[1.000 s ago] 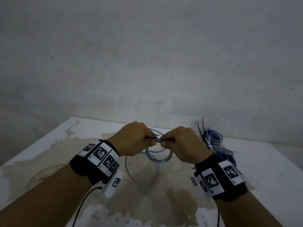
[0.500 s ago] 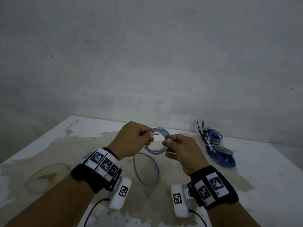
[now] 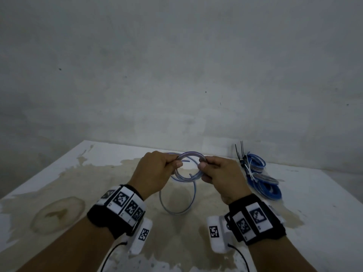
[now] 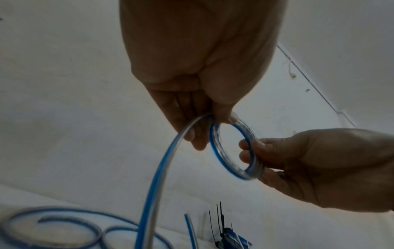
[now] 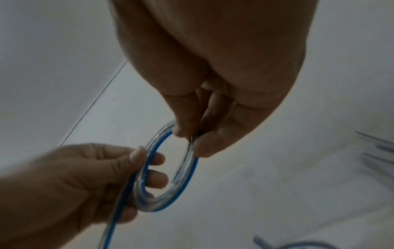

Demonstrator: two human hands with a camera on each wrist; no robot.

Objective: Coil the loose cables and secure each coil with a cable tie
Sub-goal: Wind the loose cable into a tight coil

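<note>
A clear cable with a blue stripe is wound into a small coil [image 3: 190, 155] held above the table. My left hand [image 3: 157, 171] pinches the coil's left side, thumb on top [image 4: 215, 104]. My right hand [image 3: 218, 173] pinches its right side [image 5: 192, 134]. The coil [image 4: 215, 148] shows as a tight ring of several turns [image 5: 183, 171]. A loose tail of the same cable [image 3: 177, 201] hangs from the left hand in a wide loop down to the table [image 4: 153, 185].
The white table [image 3: 59, 173] is stained brown in the middle. At the back right lies a heap of blue coiled cables [image 3: 261, 183] with black cable ties [image 3: 240, 152] standing up from it. A grey wall rises just behind.
My hands have spread apart a little and the coil has turned to face upward more. The hanging tail loop has grown shorter as more cable was wound in.
</note>
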